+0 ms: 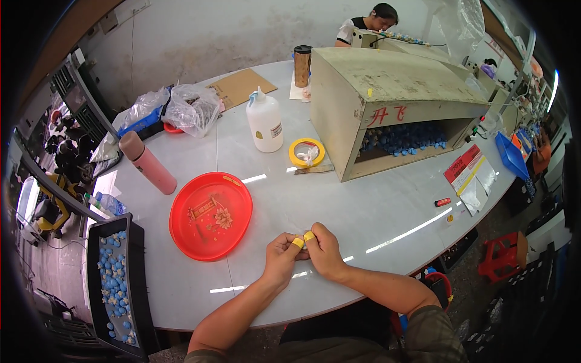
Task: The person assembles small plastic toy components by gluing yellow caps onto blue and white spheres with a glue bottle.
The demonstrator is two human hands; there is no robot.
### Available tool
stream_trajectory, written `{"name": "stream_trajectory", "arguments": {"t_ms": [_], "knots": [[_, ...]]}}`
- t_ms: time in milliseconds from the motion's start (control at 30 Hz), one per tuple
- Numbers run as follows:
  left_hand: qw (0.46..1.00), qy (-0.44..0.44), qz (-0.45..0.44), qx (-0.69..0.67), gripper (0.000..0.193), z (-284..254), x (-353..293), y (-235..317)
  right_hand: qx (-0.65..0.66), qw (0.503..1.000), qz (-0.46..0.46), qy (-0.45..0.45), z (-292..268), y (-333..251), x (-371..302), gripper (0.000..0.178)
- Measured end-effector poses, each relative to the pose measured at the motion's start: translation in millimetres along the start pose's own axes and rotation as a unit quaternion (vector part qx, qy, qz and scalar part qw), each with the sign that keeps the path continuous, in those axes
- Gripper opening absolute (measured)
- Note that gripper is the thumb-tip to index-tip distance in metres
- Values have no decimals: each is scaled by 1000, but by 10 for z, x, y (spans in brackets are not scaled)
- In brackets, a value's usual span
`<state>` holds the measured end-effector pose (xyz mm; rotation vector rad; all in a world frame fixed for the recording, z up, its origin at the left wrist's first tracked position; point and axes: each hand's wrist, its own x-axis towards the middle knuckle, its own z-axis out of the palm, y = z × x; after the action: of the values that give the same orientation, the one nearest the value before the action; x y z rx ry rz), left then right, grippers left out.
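My left hand (284, 255) and my right hand (322, 251) meet above the near part of the table, fingers curled and thumbs side by side. Yellow tape is wrapped round both thumbs. Whatever lies between the fingertips is too small and too covered to name. A round red plastic tray (196, 237) with a printed flower pattern lies left of my hands, a short way off. Beyond them on the table rests a yellow tape roll (293, 158), with crumpled white material at its middle and a knife-like flat tool (315, 170) beside it.
Right of centre stands a beige metal box (339, 115) with blue pieces inside. A white squeeze bottle (266, 130), pink flask (148, 164) and brown tumbler (302, 69) stand around. A black bin (140, 284) of blue pieces is at left. A person (357, 27) sits behind the box.
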<state>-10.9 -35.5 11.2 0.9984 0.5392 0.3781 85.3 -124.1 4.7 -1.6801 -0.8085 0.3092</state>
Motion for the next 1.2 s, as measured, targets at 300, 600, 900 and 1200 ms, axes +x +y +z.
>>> {"name": "stream_trajectory", "arguments": {"t_ms": [300,600,900,1200], "knots": [[1000,-11,23,-14,18,-12,26,2,85,995,47,-18,-8,75,61,16],[993,52,101,26,25,-28,90,4,225,960,113,-119,-178,-49,110,14],[994,-23,35,99,24,-129,111,138,204,954,118,-183,-293,52,196,14],[994,-65,-26,84,19,-213,135,222,145,960,47,-236,-366,74,249,15]]}}
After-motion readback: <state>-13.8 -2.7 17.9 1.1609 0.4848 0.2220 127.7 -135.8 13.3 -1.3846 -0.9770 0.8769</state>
